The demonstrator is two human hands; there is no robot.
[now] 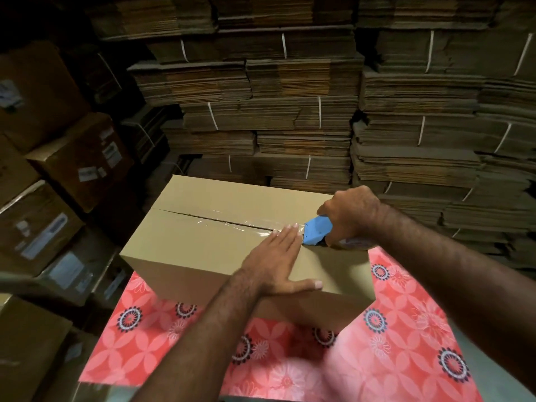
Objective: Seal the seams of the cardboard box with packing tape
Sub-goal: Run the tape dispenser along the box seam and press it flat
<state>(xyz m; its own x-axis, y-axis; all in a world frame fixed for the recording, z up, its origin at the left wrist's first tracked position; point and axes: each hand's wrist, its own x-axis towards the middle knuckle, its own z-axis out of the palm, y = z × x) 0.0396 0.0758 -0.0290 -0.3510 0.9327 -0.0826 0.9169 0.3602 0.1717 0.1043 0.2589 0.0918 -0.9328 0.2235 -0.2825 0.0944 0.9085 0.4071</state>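
We have the cardboard box (203,245) at the centre of our view, standing on a red flowered cloth (406,309) that spreads toward five and seven o'clock. Clear packing tape (232,220) already shines along the middle seam of the top flaps, running from about ten o'clock toward three.

Our left hand (275,256) lies flat on the lid, fingers straight and together, fingertips pressing the tape down just beside the blue tape dispenser (314,230), thumb along the near top edge. It grasps nothing. Our right hand (348,213), at the box's three o'clock end, is clenched around the dispenser, which meets the tape at the end of the seam; part of the roll peeks out below the fist.

We judge the box light and fairly stiff at its edges, though the flaps probably give under pressure near the open seam, so the flat palm is best kept spread across the lid and not dug in at one spot. The cloth may let the box slide; bracing at the near edge should hold it. The tape is thin, sticky and quick to wrinkle, best handled only through the dispenser.

Flat cardboard bundles (290,111) fill twelve o'clock, and labelled cartons (58,158) stack at nine.
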